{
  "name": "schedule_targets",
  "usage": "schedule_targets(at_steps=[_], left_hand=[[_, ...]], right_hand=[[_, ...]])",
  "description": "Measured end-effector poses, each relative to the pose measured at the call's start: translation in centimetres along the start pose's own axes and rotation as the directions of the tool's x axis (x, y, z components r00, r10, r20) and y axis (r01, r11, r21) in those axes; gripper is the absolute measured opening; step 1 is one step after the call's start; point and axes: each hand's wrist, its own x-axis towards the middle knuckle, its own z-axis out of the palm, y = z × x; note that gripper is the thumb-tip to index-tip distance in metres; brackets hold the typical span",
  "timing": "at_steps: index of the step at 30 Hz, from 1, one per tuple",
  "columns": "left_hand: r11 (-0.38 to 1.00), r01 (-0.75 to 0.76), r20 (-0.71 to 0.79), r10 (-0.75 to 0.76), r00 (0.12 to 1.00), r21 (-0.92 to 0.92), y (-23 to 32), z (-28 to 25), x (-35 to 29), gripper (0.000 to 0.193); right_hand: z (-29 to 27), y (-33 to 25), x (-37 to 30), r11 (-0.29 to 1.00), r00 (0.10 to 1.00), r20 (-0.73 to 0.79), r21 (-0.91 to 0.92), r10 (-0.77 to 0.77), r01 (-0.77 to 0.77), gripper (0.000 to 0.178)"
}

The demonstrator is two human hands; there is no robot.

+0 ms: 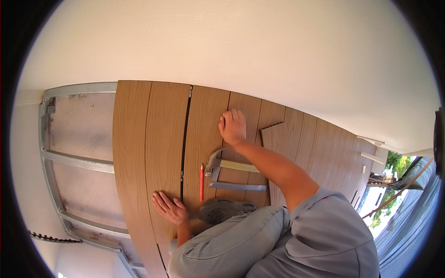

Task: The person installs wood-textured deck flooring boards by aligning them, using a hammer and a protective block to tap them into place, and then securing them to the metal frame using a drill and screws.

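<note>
My left hand [170,208] lies flat with its fingers stretched out on a brown wood-grain plank [167,134]. Farther off and to the right, my right hand [233,126] is closed in a fist against another plank [206,123]; nothing sticks out of it, though its inner side is hidden. Between these planks runs a dark gap [186,134] with small clips in it. A red pencil [201,183] rests between my hands. Right of it lie a claw hammer [236,166] with a pale yellow handle and an L-shaped metal square [238,186].
A loose plank [273,153] lies on the laid boards, partly behind my right arm. To the left, a metal frame [79,161] stands bare over a grey base. A white wall [232,41] borders the far side. My dark shoe [225,209] is near the square.
</note>
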Motion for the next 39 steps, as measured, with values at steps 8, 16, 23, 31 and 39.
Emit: schedule_targets(at_steps=[8, 16, 23, 31, 39], left_hand=[[1.0, 0.017, 0.024, -0.017, 1.0, 0.026, 0.9, -0.2, 0.3, 0.058], [0.999, -0.007, -0.01, 0.008, 1.0, 0.038, 0.7, -0.1, 0.6, 0.057], [0.999, -0.027, -0.056, 0.029, 0.998, 0.046, 0.2, 0.5, 0.6, 0.057], [0.996, -0.085, -0.089, 0.088, 0.992, 0.038, 0.6, 0.3, 1.0, 0.055], [0.987, -0.113, -0.111, 0.126, 0.986, 0.114, 0.4, 1.0, 0.5, 0.055]], right_hand=[[-0.4, 0.4, 0.1, 1.0, 1.0, -0.007, -0.026, -0.013, 0.013, 0.018], [-0.7, 0.1, 0.4, 1.0, 1.0, 0.006, 0.006, -0.005, 0.005, 0.016], [-0.1, -0.1, 0.7, 0.998, 0.999, -0.017, 0.052, 0.027, -0.026, 0.014], [0.3, 0.2, 0.3, 0.999, 0.996, -0.088, 0.052, -0.007, 0.012, 0.014], [0.5, 0.9, -0.6, 0.997, 1.0, 0.015, 0.067, 0.025, -0.026, 0.013]])
